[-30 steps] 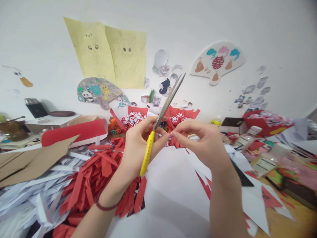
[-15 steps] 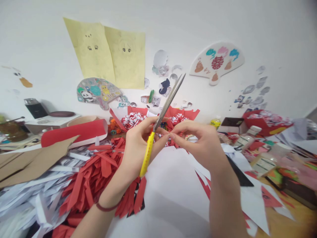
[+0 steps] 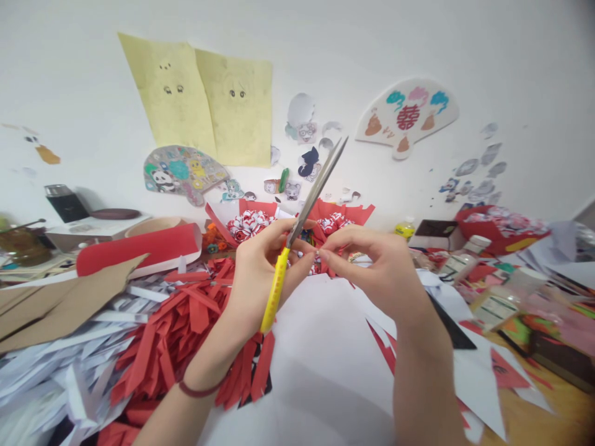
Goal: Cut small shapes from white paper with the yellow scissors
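A pair of scissors (image 3: 320, 186) with a yellow handle rests in my left hand (image 3: 260, 272), blades pointing up and to the right, tips slightly apart. The thumb and forefinger of that hand are pressed together and meet the fingertips of my right hand (image 3: 379, 263). My right hand is closed in a pinch on a tiny pale thing between the two hands, too small to name. Beneath both hands lies a large white paper sheet (image 3: 330, 347). To the left is a heap of folded red paper strips (image 3: 171, 322).
White paper strips (image 3: 69, 371) and brown cardboard (image 3: 60, 300) lie at the left, below a red paper roll (image 3: 139, 248). Red-and-white paper flowers (image 3: 248, 224) stand at the back against the wall. Bottles (image 3: 465, 257) and paper scraps crowd the right.
Both hands stay almost in place, with only a slight shift of the fingertips. The scissors are still held at nearly the same tilt.
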Available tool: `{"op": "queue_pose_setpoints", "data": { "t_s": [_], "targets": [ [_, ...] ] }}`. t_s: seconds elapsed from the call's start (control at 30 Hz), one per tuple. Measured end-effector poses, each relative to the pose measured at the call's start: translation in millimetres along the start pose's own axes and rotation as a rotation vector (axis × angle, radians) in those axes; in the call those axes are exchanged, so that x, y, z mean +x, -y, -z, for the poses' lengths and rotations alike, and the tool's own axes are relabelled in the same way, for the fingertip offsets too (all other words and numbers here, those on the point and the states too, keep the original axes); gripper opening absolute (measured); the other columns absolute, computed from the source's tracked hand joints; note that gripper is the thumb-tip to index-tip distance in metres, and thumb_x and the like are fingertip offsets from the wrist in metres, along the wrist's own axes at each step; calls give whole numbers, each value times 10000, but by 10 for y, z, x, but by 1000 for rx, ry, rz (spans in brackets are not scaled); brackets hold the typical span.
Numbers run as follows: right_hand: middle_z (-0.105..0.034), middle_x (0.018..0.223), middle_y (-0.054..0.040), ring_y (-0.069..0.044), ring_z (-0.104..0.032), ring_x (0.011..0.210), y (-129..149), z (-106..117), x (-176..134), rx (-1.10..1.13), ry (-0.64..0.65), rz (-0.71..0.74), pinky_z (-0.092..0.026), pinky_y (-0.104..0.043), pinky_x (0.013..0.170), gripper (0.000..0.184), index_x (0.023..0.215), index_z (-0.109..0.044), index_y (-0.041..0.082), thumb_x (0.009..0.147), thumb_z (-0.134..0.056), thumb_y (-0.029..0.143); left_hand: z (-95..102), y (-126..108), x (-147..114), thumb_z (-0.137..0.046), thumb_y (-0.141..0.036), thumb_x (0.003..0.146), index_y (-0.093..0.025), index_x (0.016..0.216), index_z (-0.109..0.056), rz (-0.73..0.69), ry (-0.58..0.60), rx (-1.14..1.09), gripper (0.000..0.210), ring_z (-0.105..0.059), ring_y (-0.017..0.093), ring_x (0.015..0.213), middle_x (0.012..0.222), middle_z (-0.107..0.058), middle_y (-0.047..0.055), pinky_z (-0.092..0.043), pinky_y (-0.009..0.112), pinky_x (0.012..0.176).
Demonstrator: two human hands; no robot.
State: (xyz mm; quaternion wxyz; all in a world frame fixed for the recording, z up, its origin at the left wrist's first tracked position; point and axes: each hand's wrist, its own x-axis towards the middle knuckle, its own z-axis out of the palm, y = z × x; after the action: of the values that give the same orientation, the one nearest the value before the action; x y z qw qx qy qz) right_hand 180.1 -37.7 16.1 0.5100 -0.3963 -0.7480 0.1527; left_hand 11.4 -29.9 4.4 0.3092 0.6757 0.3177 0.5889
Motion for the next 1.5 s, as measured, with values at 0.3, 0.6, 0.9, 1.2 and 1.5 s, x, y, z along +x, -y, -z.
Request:
{"op": "queue_pose_setpoints", "data": {
  "t_s": [0.3,0.6,0.9,1.2,1.5],
  "targets": [
    [-681,790,-11,-124,-615,701,-5,20,-6,17,6,-26,-488,-260,632,62,762,-685,191,818,-659,190,31,-14,13,-711,-207,742,-173,1086,-651,-6,18,13,351,-623,123,615,737,-700,18,-536,237,580],
    [-682,779,-17,-125,-613,683,-8,18,1,37,32,-31,-489,-253,605,66,759,-685,189,817,-654,191,21,-8,11,-765,-228,694,-189,1120,-636,25,-4,-4,447,-530,87,536,716,-667,4,-470,213,494],
    [-684,783,-16,-118,-602,668,-21,27,8,23,59,-24,-481,-243,587,74,764,-691,189,824,-646,186,13,21,36,-761,-219,682,-183,1121,-639,40,12,-37,458,-517,88,518,708,-656,12,-452,215,461],
    [-684,782,-12,-122,-613,693,-17,33,0,20,60,-15,-488,-241,607,71,767,-694,193,818,-648,176,6,11,39,-762,-179,660,-180,1118,-639,68,22,-44,475,-482,77,519,706,-645,2,-439,205,466],
    [-688,773,-16,-135,-612,714,-17,66,4,-1,16,-12,-497,-261,637,88,739,-686,197,820,-652,202,13,-6,40,-730,-207,689,-187,1105,-649,50,-1,-6,425,-515,86,521,681,-634,-7,-455,211,479]
  ]
}}
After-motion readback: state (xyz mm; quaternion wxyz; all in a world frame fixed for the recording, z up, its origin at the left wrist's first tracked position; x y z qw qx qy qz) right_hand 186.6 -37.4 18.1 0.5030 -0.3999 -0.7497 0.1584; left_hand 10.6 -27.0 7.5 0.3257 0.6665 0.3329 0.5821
